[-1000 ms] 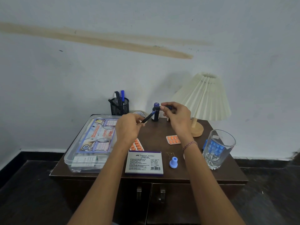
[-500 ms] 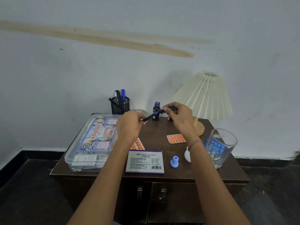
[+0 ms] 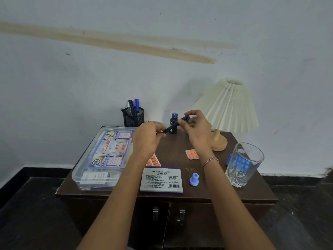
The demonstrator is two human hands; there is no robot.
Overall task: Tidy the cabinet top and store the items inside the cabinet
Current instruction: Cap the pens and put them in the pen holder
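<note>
Presently, above the cabinet top [image 3: 177, 150], my left hand [image 3: 146, 139] pinches the near end of a pen [image 3: 172, 126] while my right hand [image 3: 196, 129] grips its far end. Capping seems the step: keep both ends in line, push straight until snug.

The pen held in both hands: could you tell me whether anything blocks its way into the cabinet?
Yes. The pen, gripped by the left hand and right hand, is over the cabinet top; both cabinet doors below appear shut.
</note>
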